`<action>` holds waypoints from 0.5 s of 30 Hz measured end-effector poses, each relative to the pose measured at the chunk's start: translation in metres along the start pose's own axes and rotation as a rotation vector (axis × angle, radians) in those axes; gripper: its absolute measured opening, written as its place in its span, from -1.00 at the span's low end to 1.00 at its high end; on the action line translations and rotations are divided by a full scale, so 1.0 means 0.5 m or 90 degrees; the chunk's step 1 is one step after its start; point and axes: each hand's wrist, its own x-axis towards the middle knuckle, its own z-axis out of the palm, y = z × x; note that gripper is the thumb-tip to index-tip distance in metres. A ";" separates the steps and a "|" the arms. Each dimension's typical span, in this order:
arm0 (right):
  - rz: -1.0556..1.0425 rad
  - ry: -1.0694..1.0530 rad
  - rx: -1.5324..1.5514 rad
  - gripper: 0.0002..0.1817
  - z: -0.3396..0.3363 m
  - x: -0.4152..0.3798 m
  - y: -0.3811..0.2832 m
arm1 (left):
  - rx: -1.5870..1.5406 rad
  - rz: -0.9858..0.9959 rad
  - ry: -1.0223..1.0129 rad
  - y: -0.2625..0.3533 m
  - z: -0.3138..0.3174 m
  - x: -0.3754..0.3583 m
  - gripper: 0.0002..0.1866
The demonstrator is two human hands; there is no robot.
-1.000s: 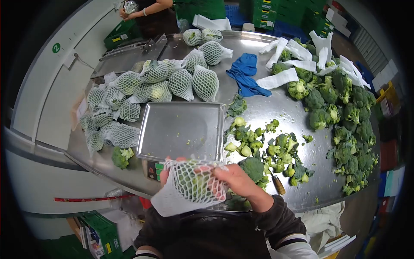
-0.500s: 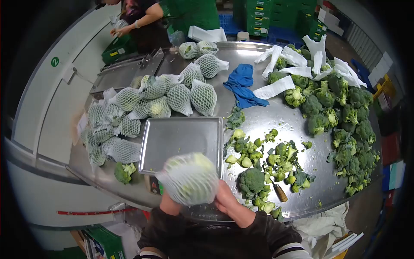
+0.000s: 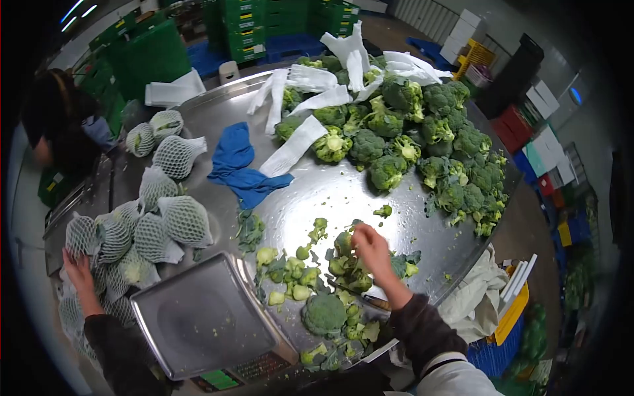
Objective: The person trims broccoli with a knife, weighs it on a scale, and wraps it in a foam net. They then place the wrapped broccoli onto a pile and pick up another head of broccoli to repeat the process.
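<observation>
One left hand (image 3: 80, 276), grip open, touches netted broccoli (image 3: 81, 233); right hand (image 3: 375, 254), grip curled over broccoli trimmings (image 3: 338, 265), contents unclear.

No words, brands or numbers can be read: the markings on the scale (image 3: 206, 321) and the small labels (image 3: 254, 50) on the stacked green crates (image 3: 243, 14) are too small and blurred to make out their lettering.

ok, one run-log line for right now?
left hand: at netted heads, grip unclear | right hand: over trimmings, grip unclear | scale tray: only crumbs | wooden-handled tool: beside trimmings | blue cloth: on table
</observation>
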 end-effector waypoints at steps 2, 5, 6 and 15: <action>-0.137 0.146 -0.253 -0.68 -0.051 0.097 0.004 | 0.383 0.049 -0.048 -0.001 0.085 -0.125 -0.24; -0.306 0.299 -0.517 -0.20 -0.112 0.228 -0.014 | 0.394 0.022 -0.108 -0.042 0.027 -0.053 -0.21; -0.266 0.324 -0.555 -0.13 -0.115 0.266 -0.018 | 0.398 0.045 -0.137 -0.063 -0.028 0.008 -0.22; -0.188 0.181 -0.368 -0.08 -0.093 0.287 0.032 | 0.416 0.197 -0.434 -0.029 0.200 -0.535 -0.33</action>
